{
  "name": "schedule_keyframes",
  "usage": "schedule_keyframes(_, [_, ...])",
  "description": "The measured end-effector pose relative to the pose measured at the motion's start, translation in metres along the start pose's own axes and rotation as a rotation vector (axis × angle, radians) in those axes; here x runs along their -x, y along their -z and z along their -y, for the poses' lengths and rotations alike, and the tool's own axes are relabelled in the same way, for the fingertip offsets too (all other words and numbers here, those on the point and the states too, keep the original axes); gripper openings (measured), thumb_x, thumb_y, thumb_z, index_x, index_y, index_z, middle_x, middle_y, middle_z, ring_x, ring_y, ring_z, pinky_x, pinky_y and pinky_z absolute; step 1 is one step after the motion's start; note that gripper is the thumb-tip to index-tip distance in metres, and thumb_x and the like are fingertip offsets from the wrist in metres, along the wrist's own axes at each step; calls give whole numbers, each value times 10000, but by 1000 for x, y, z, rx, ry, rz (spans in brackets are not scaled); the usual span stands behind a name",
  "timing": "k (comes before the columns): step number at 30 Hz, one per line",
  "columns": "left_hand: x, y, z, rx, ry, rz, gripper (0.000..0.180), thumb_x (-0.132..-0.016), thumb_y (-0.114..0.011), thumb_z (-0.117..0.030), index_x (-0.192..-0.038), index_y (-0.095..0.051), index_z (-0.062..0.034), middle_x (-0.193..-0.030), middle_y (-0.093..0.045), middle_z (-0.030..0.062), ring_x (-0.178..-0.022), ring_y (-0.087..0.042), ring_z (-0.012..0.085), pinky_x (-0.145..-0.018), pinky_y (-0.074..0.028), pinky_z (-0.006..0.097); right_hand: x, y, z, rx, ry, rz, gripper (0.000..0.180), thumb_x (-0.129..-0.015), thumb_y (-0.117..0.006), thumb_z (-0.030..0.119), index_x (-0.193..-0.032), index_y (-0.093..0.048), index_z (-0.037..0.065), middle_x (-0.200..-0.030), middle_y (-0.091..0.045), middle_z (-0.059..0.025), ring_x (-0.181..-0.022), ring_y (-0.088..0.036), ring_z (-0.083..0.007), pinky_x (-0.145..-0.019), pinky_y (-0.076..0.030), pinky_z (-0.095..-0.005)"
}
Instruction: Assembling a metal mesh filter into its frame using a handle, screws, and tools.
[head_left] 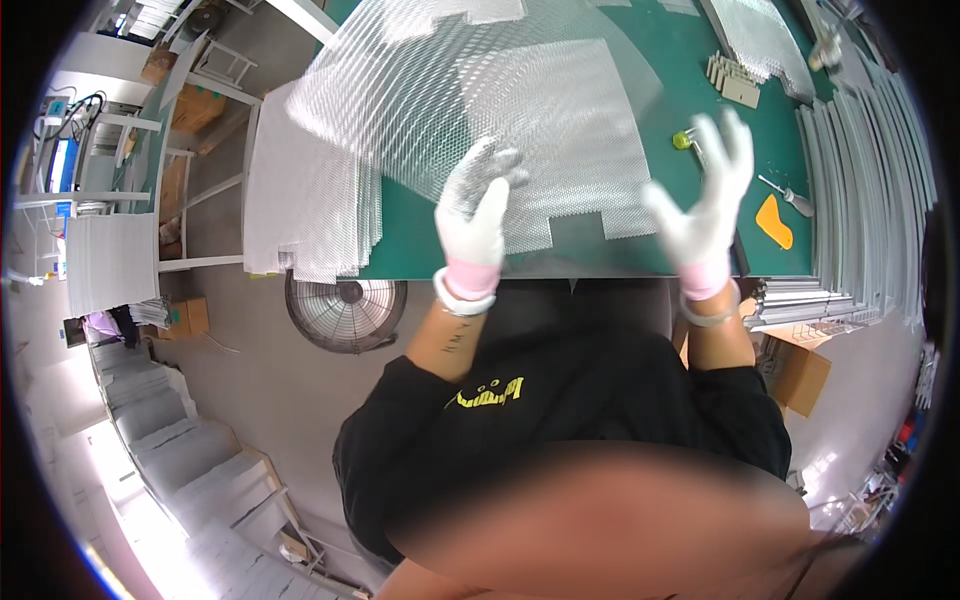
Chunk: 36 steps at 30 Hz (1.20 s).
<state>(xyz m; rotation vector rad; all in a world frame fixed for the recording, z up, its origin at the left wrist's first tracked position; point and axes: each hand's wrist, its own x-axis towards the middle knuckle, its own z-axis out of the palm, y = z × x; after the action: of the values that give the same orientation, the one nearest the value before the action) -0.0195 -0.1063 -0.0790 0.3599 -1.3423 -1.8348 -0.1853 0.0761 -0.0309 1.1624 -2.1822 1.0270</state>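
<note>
Both hands wear white gloves with pink cuffs. My left hand (472, 215) is closed at the near edge of a raised silvery mesh sheet (375, 85), its fingers curled against it. That sheet is tilted and smeared by motion. Under and beside it, another mesh sheet (575, 130) with a notched near edge lies flat on the green table (410, 235). Over the table's right part, my right hand (705, 195) is open, fingers spread, with nothing in it. Just beyond it are a green-ended tool (683, 140) and its metal shaft, partly hidden by the fingers.
A stack of mesh sheets (310, 200) lies at the table's left. To the right are a screwdriver (790, 195), a yellow flat piece (774, 222), beige blocks (733, 80) and many long metal strips (860, 190). A floor fan (347, 312) stands below the near-left edge.
</note>
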Motion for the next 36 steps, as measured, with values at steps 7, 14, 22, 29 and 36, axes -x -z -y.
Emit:
schedule_keyframes(7, [7, 24, -21, -231, 363, 24, 729, -866, -687, 8, -1503, -342, 91, -1069, -705, 174, -921, -703, 160, -741, -569, 256, 28, 18, -18, -363, -558, 433, 891, -815, -798, 130, -1576, -340, 64, -962, -630, -55, -768, -567, -83, -709, -499, -228])
schedule_keyframes(14, [11, 16, -6, -841, -6, -28, 937, -762, -801, -103, -1546, -308, 34, -1182, -634, 159, -925, -635, 178, -779, -541, 273, 46, 1, -26, -627, -627, 251, 854, -798, -794, 44, -1550, -390, 54, -860, -483, 39, -703, -415, -38, -645, -406, -177])
schedule_keyframes(22, [3, 18, 8, -1226, -237, 134, 742, -773, -812, -201, -1384, -495, 76, -1166, -617, 225, -1080, -609, 366, -967, -495, 423, 45, -14, -42, -614, -616, 255, 726, -830, -752, 26, -1494, -460, 20, -833, -487, 40, -688, -442, -29, -613, -414, -180])
schedule_keyframes(29, [-5, 21, 23, -1341, -167, 152, 724, -765, -820, -237, -1364, -534, 51, -1191, -613, 219, -1106, -602, 361, -973, -495, 418, 50, -31, -51, -533, -581, 258, 643, -831, -755, 50, -1432, -532, 4, -786, -497, 44, -666, -453, -25, -619, -422, -184])
schedule_keyframes(36, [-7, 32, 42, -1382, -108, 182, 719, -773, -801, -259, -1370, -534, 39, -1187, -607, 217, -1096, -600, 368, -959, -496, 425, 57, -42, -57, -247, -472, 340, 595, -813, -768, 122, -1376, -593, 42, -783, -541, -26, -636, -518, -110, -631, -486, -258])
